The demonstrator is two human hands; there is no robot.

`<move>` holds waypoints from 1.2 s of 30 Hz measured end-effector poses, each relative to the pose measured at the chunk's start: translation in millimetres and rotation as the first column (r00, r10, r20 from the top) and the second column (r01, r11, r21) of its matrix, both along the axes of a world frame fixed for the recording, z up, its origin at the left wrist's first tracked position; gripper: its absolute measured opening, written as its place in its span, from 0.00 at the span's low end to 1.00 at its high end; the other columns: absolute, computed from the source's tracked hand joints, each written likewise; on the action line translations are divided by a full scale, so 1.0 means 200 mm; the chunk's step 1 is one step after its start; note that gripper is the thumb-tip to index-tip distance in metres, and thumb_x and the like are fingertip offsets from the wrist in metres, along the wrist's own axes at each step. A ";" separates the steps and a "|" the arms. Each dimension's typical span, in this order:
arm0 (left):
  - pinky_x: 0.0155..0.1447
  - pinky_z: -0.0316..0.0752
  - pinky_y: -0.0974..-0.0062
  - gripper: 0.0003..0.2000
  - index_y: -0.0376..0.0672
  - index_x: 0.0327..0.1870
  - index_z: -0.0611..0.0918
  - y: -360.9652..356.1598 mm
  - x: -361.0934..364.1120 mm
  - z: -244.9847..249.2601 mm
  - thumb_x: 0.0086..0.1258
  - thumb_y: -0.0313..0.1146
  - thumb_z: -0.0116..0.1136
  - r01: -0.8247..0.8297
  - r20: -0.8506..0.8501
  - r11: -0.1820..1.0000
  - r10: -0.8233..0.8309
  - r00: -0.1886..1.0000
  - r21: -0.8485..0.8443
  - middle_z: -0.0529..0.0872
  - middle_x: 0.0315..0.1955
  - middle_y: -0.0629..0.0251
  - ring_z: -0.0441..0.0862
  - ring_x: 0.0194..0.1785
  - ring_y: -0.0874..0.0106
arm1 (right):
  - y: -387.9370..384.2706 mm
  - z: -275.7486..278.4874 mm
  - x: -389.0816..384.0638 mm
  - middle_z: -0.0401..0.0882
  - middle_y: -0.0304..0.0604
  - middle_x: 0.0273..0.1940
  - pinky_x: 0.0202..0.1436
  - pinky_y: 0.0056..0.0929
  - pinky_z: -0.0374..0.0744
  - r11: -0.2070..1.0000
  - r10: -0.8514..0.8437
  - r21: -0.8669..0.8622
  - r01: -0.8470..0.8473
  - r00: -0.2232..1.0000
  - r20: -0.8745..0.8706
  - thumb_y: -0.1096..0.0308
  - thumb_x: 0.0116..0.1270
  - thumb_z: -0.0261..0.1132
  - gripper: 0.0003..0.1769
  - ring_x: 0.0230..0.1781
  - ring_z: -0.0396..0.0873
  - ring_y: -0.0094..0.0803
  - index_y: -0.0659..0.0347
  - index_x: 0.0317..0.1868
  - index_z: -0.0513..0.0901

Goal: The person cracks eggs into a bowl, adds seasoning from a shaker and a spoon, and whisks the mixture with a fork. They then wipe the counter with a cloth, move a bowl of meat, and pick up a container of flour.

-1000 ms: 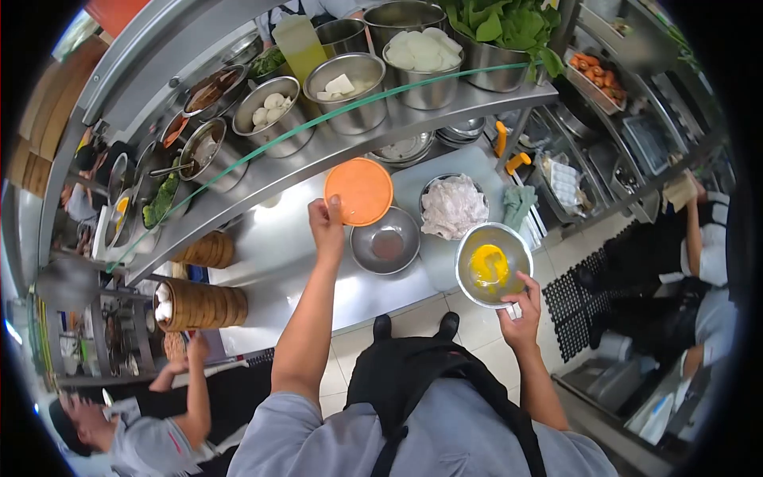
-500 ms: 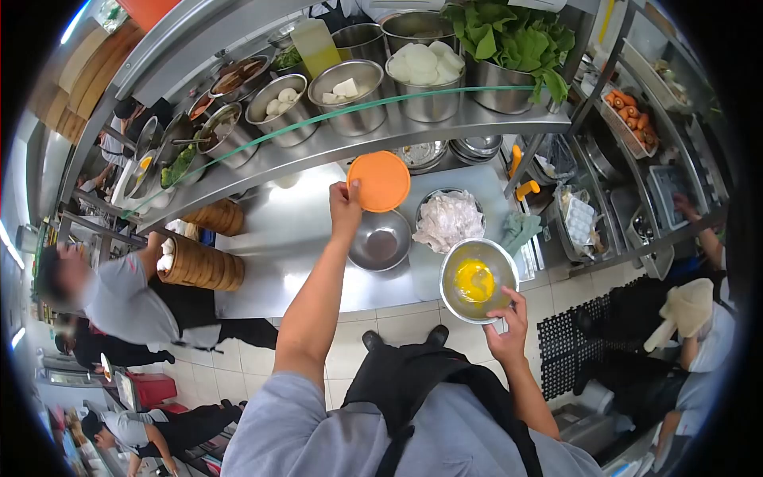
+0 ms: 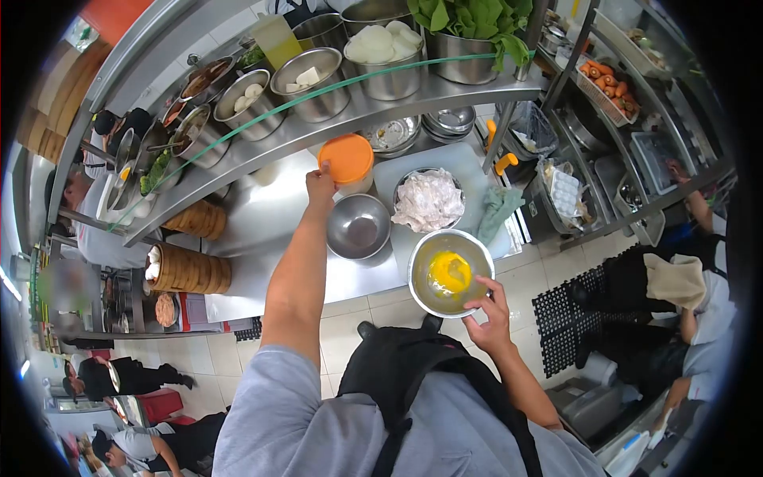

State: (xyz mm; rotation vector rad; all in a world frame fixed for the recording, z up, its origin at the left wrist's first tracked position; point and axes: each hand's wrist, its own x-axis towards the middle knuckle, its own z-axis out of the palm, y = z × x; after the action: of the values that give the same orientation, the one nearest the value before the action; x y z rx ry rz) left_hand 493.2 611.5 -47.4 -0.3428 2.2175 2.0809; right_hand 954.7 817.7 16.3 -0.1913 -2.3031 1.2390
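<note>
My left hand [image 3: 320, 188] grips the near-left edge of a round orange lid [image 3: 346, 158], which sits over a whitish tub [image 3: 357, 188] at the back of the steel counter. My right hand [image 3: 489, 318] holds the rim of a metal bowl [image 3: 419, 300], tilted, with yellow beaten egg [image 3: 450, 273] inside. My thumb and fingers pinch its right side. Between the hands stands a bare metal bowl [image 3: 358, 226] on the counter. Pale, floury-looking raw meat [image 3: 428, 200] is heaped in another bowl on a light cutting board [image 3: 477, 176]; a green cloth [image 3: 500, 213] lies beside it.
Overhead, a steel shelf [image 3: 445, 89] carries several food pots and leafy greens [image 3: 477, 28]. Bamboo steamers [image 3: 191, 269] stand at the counter's left end. Yellow-handled tools [image 3: 505, 164] hang at the right, near a rack with carrots [image 3: 610, 86]. Co-workers are on both sides.
My view has shifted right. The left hand and orange lid have moved slightly back and left; the egg bowl has come slightly nearer me. The person beside the steamers has moved away.
</note>
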 end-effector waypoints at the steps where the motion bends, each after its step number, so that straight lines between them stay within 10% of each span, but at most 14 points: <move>1: 0.27 0.77 0.76 0.26 0.34 0.51 0.72 -0.01 -0.02 -0.02 0.75 0.52 0.63 -0.018 0.021 1.000 0.018 1.000 0.003 0.81 0.32 0.62 0.76 0.23 0.75 | -0.02 0.00 -0.01 0.75 0.55 0.65 0.65 0.44 0.76 1.000 0.019 0.007 -0.019 1.000 0.003 0.79 0.47 0.73 0.13 0.64 0.76 0.54 0.60 0.34 0.84; 6: 0.20 0.76 0.70 0.25 0.32 0.30 0.81 -0.09 -0.12 -0.23 0.77 0.51 0.59 0.150 -0.058 0.976 -0.161 0.985 -0.156 0.85 0.23 0.57 0.81 0.18 0.69 | -0.14 -0.01 -0.09 0.75 0.56 0.64 0.65 0.45 0.76 0.990 0.135 0.048 -0.135 0.991 -0.002 0.80 0.46 0.72 0.12 0.64 0.76 0.56 0.60 0.34 0.84; 10: 0.30 0.82 0.62 0.26 0.27 0.42 0.80 -0.19 -0.07 -0.20 0.77 0.51 0.56 0.217 0.157 0.974 -0.204 0.966 -0.065 0.85 0.24 0.49 0.84 0.21 0.61 | -0.32 -0.02 -0.23 0.76 0.57 0.64 0.64 0.46 0.76 0.974 0.219 0.061 -0.217 0.975 -0.036 0.80 0.46 0.71 0.12 0.64 0.76 0.56 0.60 0.34 0.85; 14: 0.55 0.81 0.57 0.22 0.35 0.52 0.81 -0.50 0.22 0.14 0.75 0.49 0.56 0.183 -0.135 0.757 -0.337 0.932 -0.628 0.90 0.38 0.44 0.89 0.45 0.50 | -0.54 0.03 -0.42 0.76 0.56 0.63 0.62 0.43 0.77 0.937 0.347 0.050 -0.345 0.938 -0.031 0.80 0.46 0.71 0.13 0.62 0.77 0.54 0.60 0.34 0.85; 20: 0.52 0.80 0.56 0.11 0.45 0.46 0.89 -1.34 0.42 1.10 0.73 0.38 0.57 0.284 -0.123 0.578 -0.565 0.816 -0.765 0.90 0.41 0.50 0.87 0.46 0.49 | -0.97 -0.06 -0.77 0.76 0.51 0.63 0.61 0.41 0.79 0.852 0.522 -0.026 -0.523 0.853 -0.021 0.79 0.48 0.74 0.13 0.62 0.78 0.52 0.58 0.35 0.86; 23: 0.48 0.79 0.58 0.10 0.39 0.45 0.86 -1.70 0.42 1.60 0.73 0.35 0.60 -0.166 -0.493 0.625 -0.395 0.775 -0.763 0.87 0.33 0.52 0.86 0.40 0.52 | -1.19 -0.25 -0.95 0.76 0.52 0.63 0.63 0.43 0.77 0.826 0.562 -0.035 -0.562 0.827 -0.022 0.79 0.47 0.75 0.13 0.64 0.76 0.52 0.57 0.35 0.86; 26: 0.49 0.79 0.57 0.14 0.37 0.49 0.85 -1.96 0.24 1.83 0.69 0.38 0.66 -0.612 -0.688 0.318 -0.287 0.666 -0.724 0.86 0.40 0.50 0.85 0.42 0.51 | -1.35 -0.39 -1.08 0.75 0.53 0.64 0.66 0.43 0.76 0.818 0.575 -0.007 -0.575 0.818 -0.004 0.79 0.48 0.73 0.13 0.66 0.75 0.52 0.58 0.36 0.87; 36: 0.40 0.78 0.63 0.15 0.34 0.45 0.85 -2.39 -0.15 1.78 0.62 0.33 0.74 -0.373 -0.667 0.569 -0.493 0.559 -0.733 0.83 0.36 0.52 0.84 0.33 0.59 | -1.62 -0.64 -1.28 0.62 0.56 0.74 0.67 0.43 0.77 0.902 0.420 -0.007 -0.431 0.874 0.245 0.77 0.52 0.72 0.16 0.72 0.69 0.56 0.58 0.44 0.86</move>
State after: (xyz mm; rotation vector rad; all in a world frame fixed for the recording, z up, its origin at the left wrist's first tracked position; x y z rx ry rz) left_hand 463.8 134.0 308.5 0.9869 3.5738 0.9194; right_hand 699.6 493.7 -111.3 0.2109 -2.6821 1.4326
